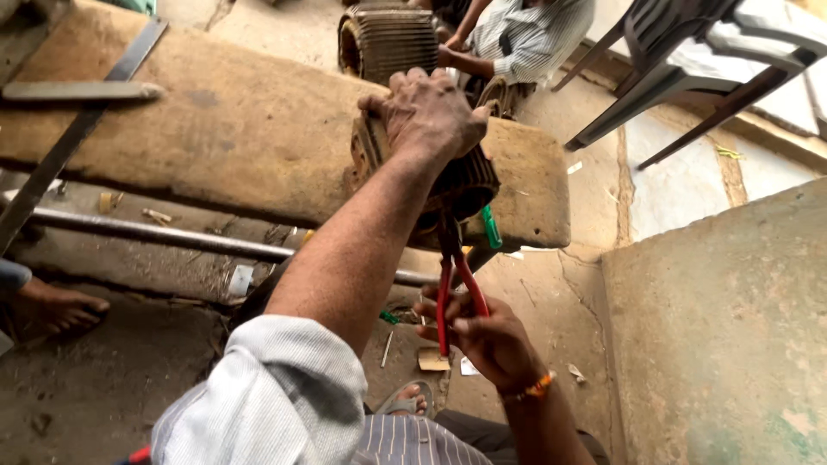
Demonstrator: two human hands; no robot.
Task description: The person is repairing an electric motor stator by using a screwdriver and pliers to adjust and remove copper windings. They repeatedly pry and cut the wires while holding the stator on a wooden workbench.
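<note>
So, quick rundown of what's going on here:

Left hand: the left hand is pressing down on top of the motor stator, fingers curled over its ribbed housing and clamped on it, bracing it.

Right hand: the right hand is squeezing the red-handled pliers, fingers wrapped tight around both handles.

Where the stator is: it's sitting on the near end of the worn wooden bench, open end facing the person.

Step in hand: looks like the plier nose is working inside the lower mouth of the stator; the tip is hidden, so can't tell what it's biting.

Next move: probably needs a steady pull with the left hand holding firm.

Nearby: another person is sitting beyond with a second ribbed motor housing.
</note>
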